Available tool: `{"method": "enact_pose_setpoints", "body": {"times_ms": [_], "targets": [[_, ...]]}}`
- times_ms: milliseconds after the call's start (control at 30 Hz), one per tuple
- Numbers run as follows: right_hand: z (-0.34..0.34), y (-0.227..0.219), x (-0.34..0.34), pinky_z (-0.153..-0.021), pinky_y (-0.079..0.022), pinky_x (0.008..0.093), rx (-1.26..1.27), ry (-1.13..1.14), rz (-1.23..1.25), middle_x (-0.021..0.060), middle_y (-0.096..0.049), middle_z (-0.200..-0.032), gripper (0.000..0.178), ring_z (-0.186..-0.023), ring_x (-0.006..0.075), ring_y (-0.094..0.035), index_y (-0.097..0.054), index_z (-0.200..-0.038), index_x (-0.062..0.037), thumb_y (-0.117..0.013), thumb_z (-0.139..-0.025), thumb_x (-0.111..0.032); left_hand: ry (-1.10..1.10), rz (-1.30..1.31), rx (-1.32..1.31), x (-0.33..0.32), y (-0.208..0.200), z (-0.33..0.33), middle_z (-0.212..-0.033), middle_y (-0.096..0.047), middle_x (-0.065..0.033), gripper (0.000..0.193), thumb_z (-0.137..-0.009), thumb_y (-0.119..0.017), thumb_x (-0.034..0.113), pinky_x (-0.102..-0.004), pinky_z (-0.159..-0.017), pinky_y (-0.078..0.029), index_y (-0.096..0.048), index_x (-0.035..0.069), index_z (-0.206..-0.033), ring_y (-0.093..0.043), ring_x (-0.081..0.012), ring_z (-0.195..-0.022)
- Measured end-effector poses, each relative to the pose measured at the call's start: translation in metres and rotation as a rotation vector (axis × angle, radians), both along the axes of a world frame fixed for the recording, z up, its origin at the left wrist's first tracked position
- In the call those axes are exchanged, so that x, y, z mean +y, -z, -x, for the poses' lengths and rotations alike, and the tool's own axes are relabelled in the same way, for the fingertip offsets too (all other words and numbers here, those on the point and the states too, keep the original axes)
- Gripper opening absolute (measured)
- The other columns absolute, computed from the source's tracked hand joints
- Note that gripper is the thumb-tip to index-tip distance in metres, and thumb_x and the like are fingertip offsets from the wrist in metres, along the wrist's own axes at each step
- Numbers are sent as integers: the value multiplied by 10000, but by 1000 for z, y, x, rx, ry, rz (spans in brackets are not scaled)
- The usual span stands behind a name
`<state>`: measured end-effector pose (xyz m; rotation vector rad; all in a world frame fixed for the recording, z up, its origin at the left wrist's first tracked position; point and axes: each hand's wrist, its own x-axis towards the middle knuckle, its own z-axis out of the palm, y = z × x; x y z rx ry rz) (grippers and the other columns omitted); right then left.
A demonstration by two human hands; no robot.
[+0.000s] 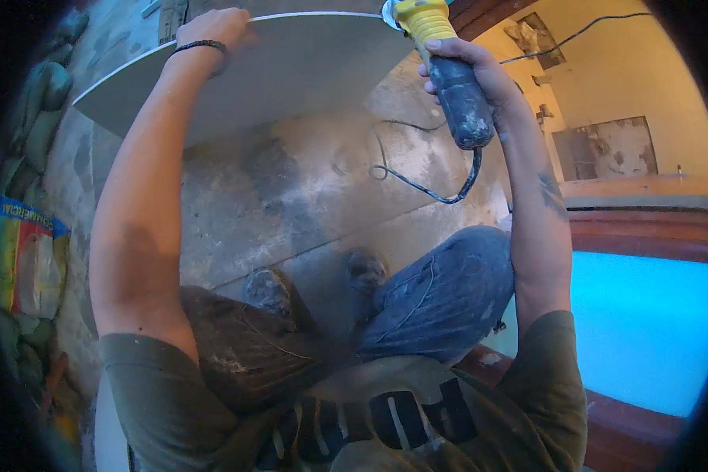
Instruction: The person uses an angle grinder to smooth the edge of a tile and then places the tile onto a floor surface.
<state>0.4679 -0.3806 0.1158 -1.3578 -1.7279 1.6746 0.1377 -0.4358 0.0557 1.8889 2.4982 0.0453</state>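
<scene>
My right hand [468,67] is wrapped round the dark rear handle of a yellow angle grinder [425,22]. The grinder's front end meets the far edge of a large grey tile [307,75], at the top of the view; its disc is mostly out of sight. My left hand [215,30], with a dark band at the wrist, grips the tile's upper edge on the left. Its fingertips are partly hidden by the edge. The tile stands tilted over the floor, and haze hangs around it.
A black power cord [448,197] loops from the grinder over the dusty concrete floor [291,204]. Filled sacks [43,110] and a colourful bag [31,267] line the left side. At right stand a red-brown frame [637,236] with a bright blue panel [645,322] and a yellowish wall [621,79].
</scene>
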Motion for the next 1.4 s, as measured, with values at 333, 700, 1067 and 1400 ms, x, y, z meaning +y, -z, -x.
{"method": "enact_pose_setpoints", "body": {"times_ms": [333,700,1067,1400], "targets": [[5,-4,-5,-582,-595,281,-8,55,36,103,-681,-895,472,-681,150,-688,-579,-1101,4,-725,-845,-365,-1,-40,-21,0,5,3,-991,-733,-148,465,-785,-744,523,-472,-817,-540,-734,102,-981,-692,-342,-992],[-1,-3,-1,-578,-600,283,28,25,44,103,-680,-896,478,-675,149,-689,-580,-1088,22,-719,-849,-368,28,-59,9,-3,-3,-5,-998,-732,-156,489,-796,-733,539,-466,-823,-541,-738,83,-973,-690,-345,-994],[-3,-2,0,-584,-600,288,-37,54,-15,105,-681,-894,495,-683,149,-690,-571,-1111,11,-727,-841,-374,-12,-12,3,0,1,-1,-1003,-731,-156,474,-804,-736,526,-459,-822,-542,-740,87,-982,-688,-341,-1001],[-1,-3,1,-591,-596,272,-26,32,19,102,-679,-905,493,-699,140,-692,-565,-1109,4,-730,-840,-375,-6,-10,-8,-3,0,-3,-1010,-731,-148,462,-808,-736,512,-462,-827,-540,-734,89,-994,-687,-341,-1004]]}}
